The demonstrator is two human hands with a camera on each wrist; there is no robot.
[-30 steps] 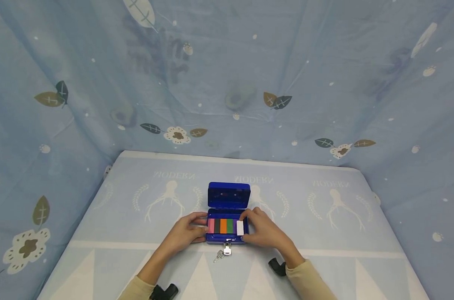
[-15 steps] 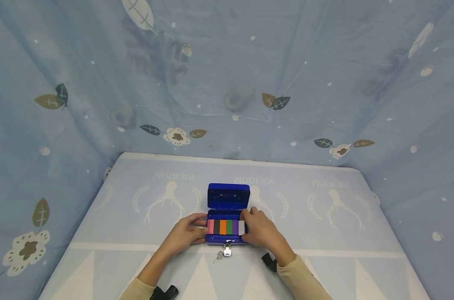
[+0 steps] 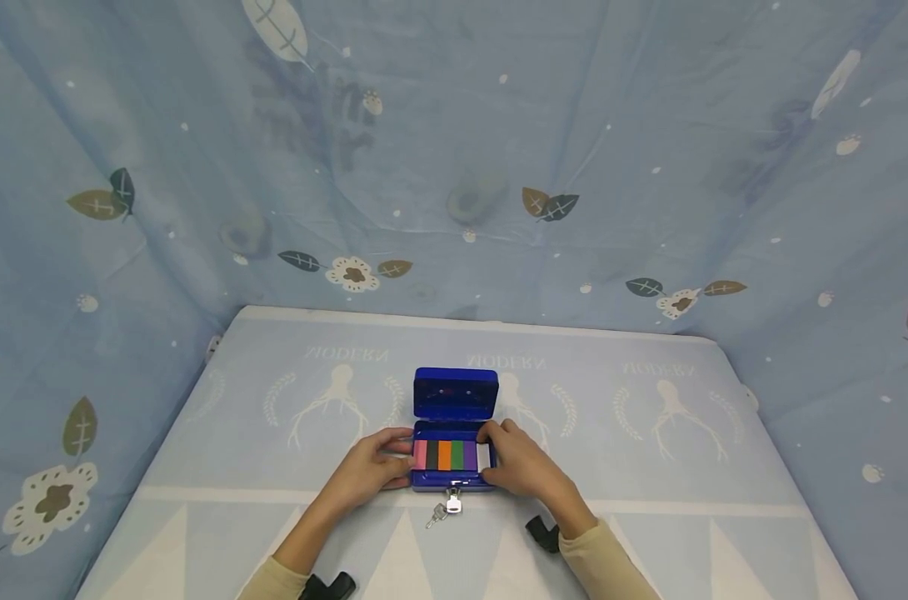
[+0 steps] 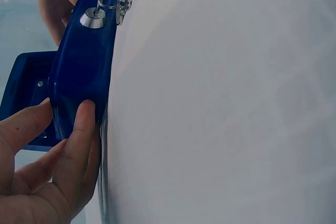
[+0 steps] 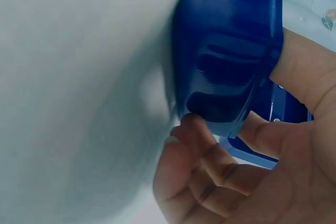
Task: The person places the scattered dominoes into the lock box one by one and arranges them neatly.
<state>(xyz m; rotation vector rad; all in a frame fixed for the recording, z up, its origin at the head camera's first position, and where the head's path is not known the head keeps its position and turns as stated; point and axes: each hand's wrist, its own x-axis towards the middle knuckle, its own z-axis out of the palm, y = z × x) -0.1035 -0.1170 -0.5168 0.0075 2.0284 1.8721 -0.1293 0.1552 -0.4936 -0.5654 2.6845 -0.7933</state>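
Observation:
A small blue cash box (image 3: 451, 482) stands on the table with its lid (image 3: 456, 392) raised. Inside lies a row of coloured blocks: pink (image 3: 420, 455), black (image 3: 432, 455), orange (image 3: 445, 455), green (image 3: 457, 455), purple (image 3: 470, 455) and white. My left hand (image 3: 366, 468) grips the box's left end, thumb at the rim and fingers along the outer wall. At the right end my right hand (image 3: 527, 463) pinches the white block (image 3: 483, 456) between thumb and index finger, other fingers outside the box corner (image 5: 210, 103). A silver lock (image 4: 93, 18) sits in the front wall.
Keys (image 3: 436, 516) on a ring lie in front of the box, by the lock. Black wrist devices (image 3: 329, 586) hang under both forearms. Patterned cloth (image 3: 574, 383) covers the table, and blue curtains (image 3: 424, 167) rise behind and at both sides.
The white block has shifted right and sits in line with the row, with more of the purple block showing. The right hand moved slightly with it; the left hand stayed on the box.

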